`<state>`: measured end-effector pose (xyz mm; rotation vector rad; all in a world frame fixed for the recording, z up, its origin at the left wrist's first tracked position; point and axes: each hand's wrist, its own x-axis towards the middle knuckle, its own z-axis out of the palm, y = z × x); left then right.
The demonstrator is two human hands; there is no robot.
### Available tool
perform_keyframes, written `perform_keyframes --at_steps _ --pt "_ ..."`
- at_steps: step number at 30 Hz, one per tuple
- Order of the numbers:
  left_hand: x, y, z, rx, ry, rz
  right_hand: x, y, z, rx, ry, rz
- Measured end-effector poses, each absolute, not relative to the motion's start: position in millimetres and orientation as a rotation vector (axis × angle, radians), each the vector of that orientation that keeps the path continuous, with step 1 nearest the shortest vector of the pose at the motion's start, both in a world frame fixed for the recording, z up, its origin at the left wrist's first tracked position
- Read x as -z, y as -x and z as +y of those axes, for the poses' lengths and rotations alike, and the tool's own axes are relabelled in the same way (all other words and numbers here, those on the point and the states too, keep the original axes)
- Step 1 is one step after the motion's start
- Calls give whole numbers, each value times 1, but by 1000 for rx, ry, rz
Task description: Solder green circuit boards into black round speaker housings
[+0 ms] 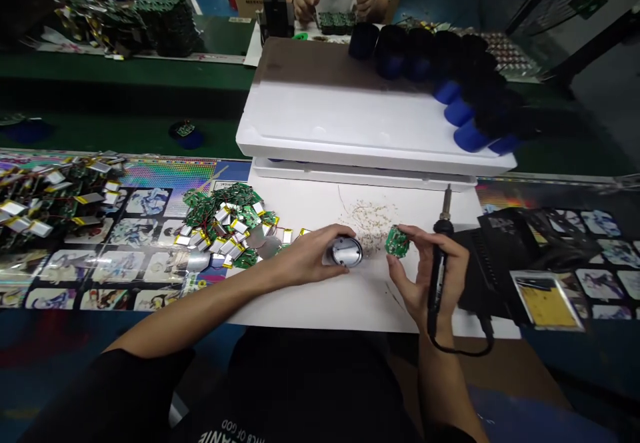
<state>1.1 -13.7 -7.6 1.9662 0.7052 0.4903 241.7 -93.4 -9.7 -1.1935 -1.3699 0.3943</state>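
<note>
Left hand (305,259) clamped round a short brushed-metal cylinder (346,252), held right over the white sheet (310,303), can't quite tell if it's touching. Looks light but slick, so the side wall seems the safer place to grip, not the shiny end. Right hand (425,276) closed on a soldering iron (438,276), tip pointing up, with a small green circuit board (397,241) pinched by its edges in the same hand. Board looks stiff yet fragile, so edges only, away from the components. Iron cable (460,349) looping down under the wrist, black soldering station (485,263) just to the right. Scattered solder crumbs (370,226) right behind the cylinder. Big heap of green boards and foil-wrapped pouch cells (225,226) close by on the left, easy to knock. Further ahead, a white foam slab (345,123) with blue-and-black cylinders (440,63) on top, in the way of any reach forward
</note>
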Motion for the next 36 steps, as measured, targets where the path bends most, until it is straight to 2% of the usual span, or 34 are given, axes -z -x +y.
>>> perform_keyframes --at_steps 5,11,23,36 --pt "10 5 -3 -722 -2106 924 22 -237 -99 -391 1264 -1507" --pt "5 8 8 -842 -1887 951 21 -219 -90 -392 1272 -1672" --pt "1 9 16 -694 -1389 903 29 -198 -73 -226 1192 -1936" --pt "-8 13 12 -616 -1614 848 30 -199 -73 -166 1177 -1915"
